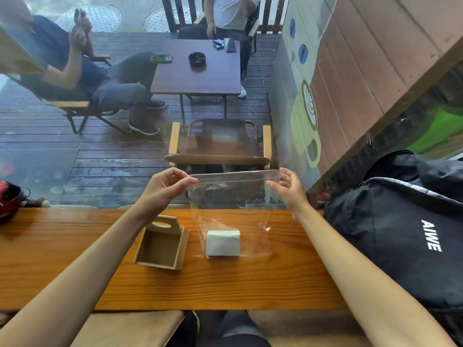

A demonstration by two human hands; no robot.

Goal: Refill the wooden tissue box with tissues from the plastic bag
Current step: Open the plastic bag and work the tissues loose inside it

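Grip: my left hand (pixel 167 186) and right hand (pixel 288 187) pinch the plastic bag (pixel 233 196) top corners.
Tissues: tissue stack (pixel 223 243) at bag bottom, resting on desk (pixel 250 284).
Box: wooden tissue box (pixel 162 242) empty, just left.
Risk: I judge thin film may slip or tear.

Just one head cam, looking forward and steeply down, pretty close over the wooden counter (pixel 250 284).

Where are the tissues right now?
The tissues sit at the bottom of the clear plastic bag, on the wooden counter, just right of the empty wooden tissue box.
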